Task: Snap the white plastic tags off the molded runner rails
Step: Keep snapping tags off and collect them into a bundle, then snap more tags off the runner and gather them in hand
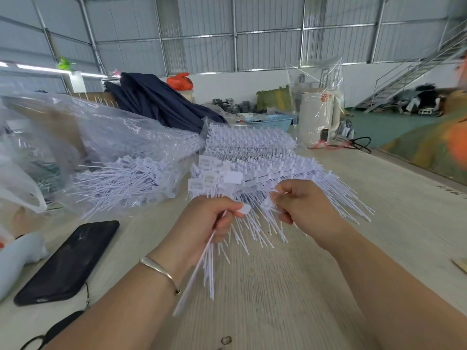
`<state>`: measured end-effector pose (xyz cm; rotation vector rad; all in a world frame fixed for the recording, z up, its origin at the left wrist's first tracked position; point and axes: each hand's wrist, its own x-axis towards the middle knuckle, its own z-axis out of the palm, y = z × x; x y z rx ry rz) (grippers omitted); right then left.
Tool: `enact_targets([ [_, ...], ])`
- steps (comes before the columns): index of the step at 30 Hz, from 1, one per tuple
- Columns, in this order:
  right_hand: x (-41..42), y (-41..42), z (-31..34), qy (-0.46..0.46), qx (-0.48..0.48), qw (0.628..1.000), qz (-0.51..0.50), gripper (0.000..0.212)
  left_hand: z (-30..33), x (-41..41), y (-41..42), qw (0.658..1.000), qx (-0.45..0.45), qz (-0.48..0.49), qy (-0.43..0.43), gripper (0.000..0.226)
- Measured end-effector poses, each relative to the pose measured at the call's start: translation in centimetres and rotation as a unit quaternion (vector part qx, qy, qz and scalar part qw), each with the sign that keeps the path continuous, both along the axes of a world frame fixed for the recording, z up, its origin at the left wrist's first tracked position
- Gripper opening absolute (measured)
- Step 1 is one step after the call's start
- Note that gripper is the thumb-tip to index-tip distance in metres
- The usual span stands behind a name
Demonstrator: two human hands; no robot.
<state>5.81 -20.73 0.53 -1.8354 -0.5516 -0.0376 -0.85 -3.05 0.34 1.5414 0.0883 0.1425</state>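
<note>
Left hand [211,224]: fingers curled round a bunch of loose tags [209,263], flat heads up by the thumb, thin tails hanging down and toward the camera past the wrist. Bangle [159,270] on the left wrist

Right hand [304,209]: fingertips pinching one tag head [267,204] at the near edge of the rails [255,170]; whether that tag is still joined to its rail cannot be told, blur there

Rails: stacked white heap on the table [290,286], just beyond both hands, tag tails fanning out toward the camera and to the right. Several flat heads stick up at the heap's left end, directly above the left hand

Relative to the rails:
- left: clear bag [121,137] lying open, a pile of loose tags [118,183] spilling at its mouth
- near left, beside the left forearm: black phone [68,261], face up; a black cord and loop near its closer end
- far left edge: pale blue soft object, only partly in view
- behind left: dark blue cloth [161,99] with an orange bag [180,81] on top
- behind: light blue basket [271,122]
- behind right: white cylindrical appliance [317,117] inside clear wrap, black cable trailing from its base
- far right edge: another person's sleeve, orange and green, blurred
</note>
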Motion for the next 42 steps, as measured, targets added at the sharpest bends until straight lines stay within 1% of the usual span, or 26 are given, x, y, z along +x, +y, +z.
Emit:
enact_targets([
  [1,0.1,-0.2,0.1,-0.008,-0.005,1.000,-0.025,0.039,0.1,0.0,0.1,1.000,-0.019,-0.004,0.008,0.030],
  [2,0.2,-0.3,0.1,-0.004,0.013,0.999,-0.039,0.039,0.2,0.0,0.3,0.999,-0.031,-0.005,0.010,0.032],
  [3,0.3,-0.5,0.3,0.014,0.053,0.998,-0.036,0.037,0.2,0.0,0.4,1.000,-0.029,-0.003,0.007,0.033],
  [6,0.1,-0.7,0.8,0.102,0.178,0.978,0.045,0.029,0.0,-0.3,0.1,1.000,0.008,0.004,-0.005,0.036],
  [8,0.0,-0.4,0.9,0.159,0.218,0.958,0.097,0.026,-0.2,-0.3,-0.3,1.000,0.019,0.001,-0.001,0.038],
  [10,0.0,0.0,0.7,0.198,0.243,0.941,0.125,0.023,-0.3,-0.2,-0.6,1.000,0.013,-0.001,-0.016,0.034],
  [12,-0.1,0.1,0.6,0.216,0.250,0.934,0.135,0.022,-0.1,-0.1,-0.6,0.999,-0.010,-0.005,-0.044,0.025],
  [13,-0.2,0.1,0.6,0.223,0.251,0.932,0.138,0.022,-0.1,-0.1,-0.5,0.998,-0.024,-0.008,-0.053,0.026],
  [16,-0.3,0.2,0.7,0.247,0.275,0.916,0.154,0.015,-0.1,-0.1,-0.3,0.997,-0.051,0.000,-0.058,0.018],
  [19,-0.3,0.1,0.6,0.246,0.277,0.913,0.168,0.015,-0.2,-0.1,-0.5,0.998,-0.050,0.020,-0.043,0.033],
  [20,-0.3,0.1,0.5,0.237,0.269,0.918,0.170,0.014,-0.2,-0.2,-0.7,0.997,-0.064,0.015,-0.039,0.035],
  [22,-0.3,0.4,0.1,0.195,0.239,0.939,0.155,0.011,0.0,-0.4,-1.0,0.996,-0.087,-0.013,-0.035,0.038],
  [23,-0.4,0.6,-0.1,0.160,0.222,0.952,0.138,0.009,0.0,-0.6,-1.2,0.997,-0.067,-0.020,-0.032,0.039],
  [26,-0.8,1.4,-0.8,0.021,0.172,0.982,0.069,0.006,0.1,-0.7,-1.7,0.999,0.048,0.005,-0.024,0.035],
  [27,-0.9,1.6,-0.9,-0.024,0.151,0.987,0.048,0.006,0.2,-0.6,-1.8,0.998,0.062,0.011,-0.019,0.033],
  [29,-0.8,1.8,-1.0,-0.082,0.127,0.988,0.013,0.014,0.6,-0.4,-1.8,0.997,0.071,0.016,-0.008,0.025],
  [31,-0.8,1.9,-1.0,-0.100,0.121,0.988,-0.003,0.018,1.6,-0.5,-1.5,0.997,0.074,0.017,-0.006,0.018],
  [34,-0.9,2.0,-1.3,-0.104,0.078,0.991,-0.018,0.013,3.8,-0.6,-0.6,0.998,0.066,0.003,-0.006,0.021],
  [36,-1.0,2.1,-1.7,-0.111,0.042,0.993,-0.018,0.011,5.4,-0.6,0.7,0.995,0.101,0.023,-0.007,0.025],
  [37,-1.0,2.1,-2.0,-0.118,0.019,0.993,-0.017,0.015,6.1,-0.6,1.6,0.988,0.144,0.046,-0.010,0.026],
  [38,-1.0,2.2,-2.2,-0.127,-0.010,0.992,-0.019,0.023,6.8,-0.5,2.7,0.975,0.209,0.080,-0.013,0.026],
  [39,-1.0,2.3,-2.3,-0.134,-0.035,0.990,-0.024,0.030,7.3,-0.6,3.9,0.950,0.288,0.118,-0.015,0.025],
  [41,-1.0,2.4,-2.6,-0.138,-0.050,0.989,-0.016,0.044,7.9,-0.7,6.5,0.876,0.447,0.179,-0.005,0.021],
  [42,-0.9,2.5,-2.7,-0.135,-0.051,0.990,-0.008,0.049,8.0,-0.8,7.9,0.841,0.508,0.186,0.018,0.021],
])
